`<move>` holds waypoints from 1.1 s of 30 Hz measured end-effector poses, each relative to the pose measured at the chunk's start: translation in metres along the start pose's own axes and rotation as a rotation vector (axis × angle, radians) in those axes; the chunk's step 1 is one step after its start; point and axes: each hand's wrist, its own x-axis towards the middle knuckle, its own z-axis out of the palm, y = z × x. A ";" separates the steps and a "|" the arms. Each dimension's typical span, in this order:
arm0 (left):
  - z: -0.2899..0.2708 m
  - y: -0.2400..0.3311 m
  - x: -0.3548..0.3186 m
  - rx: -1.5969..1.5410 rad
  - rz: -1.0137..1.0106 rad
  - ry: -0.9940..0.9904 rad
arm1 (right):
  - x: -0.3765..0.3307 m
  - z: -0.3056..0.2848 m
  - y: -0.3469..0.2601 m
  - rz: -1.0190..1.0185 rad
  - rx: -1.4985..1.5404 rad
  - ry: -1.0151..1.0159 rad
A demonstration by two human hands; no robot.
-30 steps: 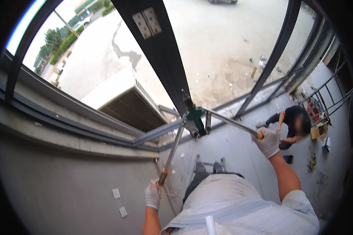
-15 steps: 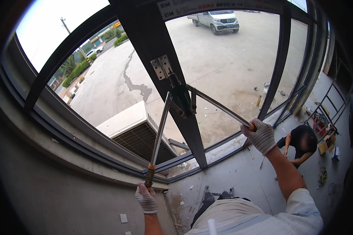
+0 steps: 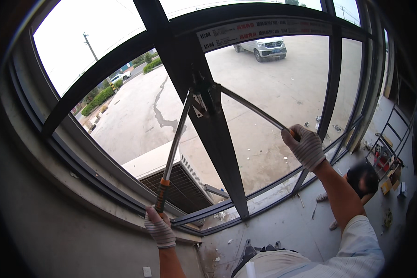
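While our gloved left hand [image 3: 160, 227] grips the orange end of one long steel handle and our gloved right hand [image 3: 305, 146] is closed round the end of the other, the two-handled riveting tool [image 3: 207, 99] has its head pressed to the dark window mullion [image 3: 217, 148], high before us. We judge it heavy, rigid and top-loaded, so the handle ends are the place to hold it, where leverage is greatest. Bare metal could slip; our knit gloves should help.

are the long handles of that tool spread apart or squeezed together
Spread apart. The two handles form a wide V from the tool head on the window post; the left hand and right hand grip far-apart ends.
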 end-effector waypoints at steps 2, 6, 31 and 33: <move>0.007 0.015 0.010 0.014 0.020 0.013 | 0.009 -0.007 -0.010 0.010 -0.014 0.013; 0.019 0.032 0.027 -0.002 0.071 0.004 | 0.024 -0.012 -0.017 0.007 -0.028 0.044; 0.035 0.052 0.046 -0.012 0.102 0.020 | 0.062 -0.018 -0.023 -0.043 -0.032 0.064; 0.034 0.061 0.038 -0.007 0.098 -0.008 | 0.062 -0.020 -0.022 -0.045 -0.024 0.059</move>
